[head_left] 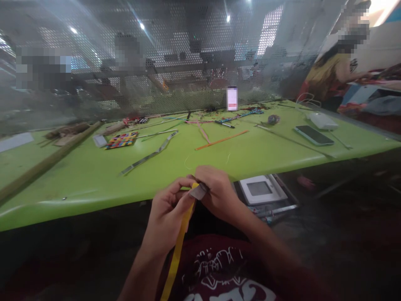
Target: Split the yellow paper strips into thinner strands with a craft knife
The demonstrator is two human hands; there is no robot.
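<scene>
My left hand [171, 209] pinches a long flat yellow strip [176, 259] between thumb and fingers. The strip hangs from that hand toward my lap, in front of my dark red shirt. Close against it, my right hand [216, 186] is closed on a short grey strip [198, 192], whose end rests over the top of the yellow one by my left thumb. Whether the two strips are joined I cannot tell, as my fingers cover part of them. Both hands are just off the front edge of the green-covered table [140, 184].
A grey strip [150, 156], an orange strip [222, 140], a colourful woven piece [121, 140] and a pen [224, 124] lie on the table. A phone [314, 135] is at right, a wooden pole [50, 161] at left. Below the edge sits a white frame [263, 189]. Behind stands perforated mesh [194, 102].
</scene>
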